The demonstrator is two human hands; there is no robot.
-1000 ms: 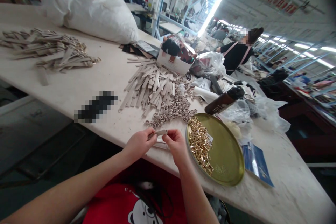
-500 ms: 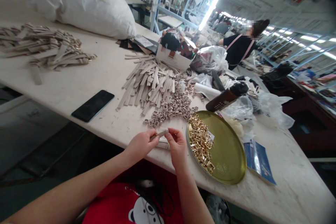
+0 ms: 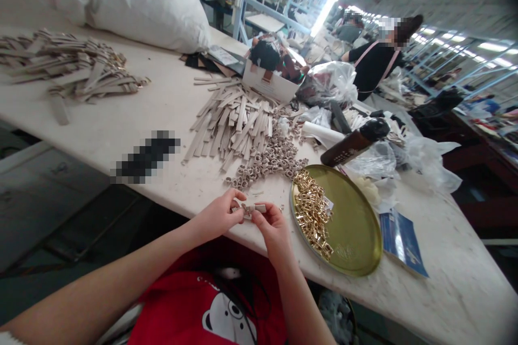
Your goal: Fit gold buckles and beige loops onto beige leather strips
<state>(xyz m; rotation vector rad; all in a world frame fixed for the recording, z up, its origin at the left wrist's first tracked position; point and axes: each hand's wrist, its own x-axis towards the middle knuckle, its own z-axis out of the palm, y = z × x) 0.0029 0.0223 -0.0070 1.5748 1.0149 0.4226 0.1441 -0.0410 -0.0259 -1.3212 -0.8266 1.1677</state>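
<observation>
I see left hand [image 3: 223, 212] and right hand [image 3: 274, 226] pinching one strap [image 3: 260, 208]; loops [image 3: 269, 164] beyond, buckles [image 3: 311, 215] in tray [image 3: 358, 226] at right, bottle [image 3: 352, 145] behind.

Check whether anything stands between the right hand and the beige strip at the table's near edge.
Nothing visible does: the right hand pinches the beige strip directly. The left hand is close beside it, not in between.

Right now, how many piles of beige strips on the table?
2: left pile, in front of the white sack; middle pile, in front of the white box. The sack could hide more.
</observation>
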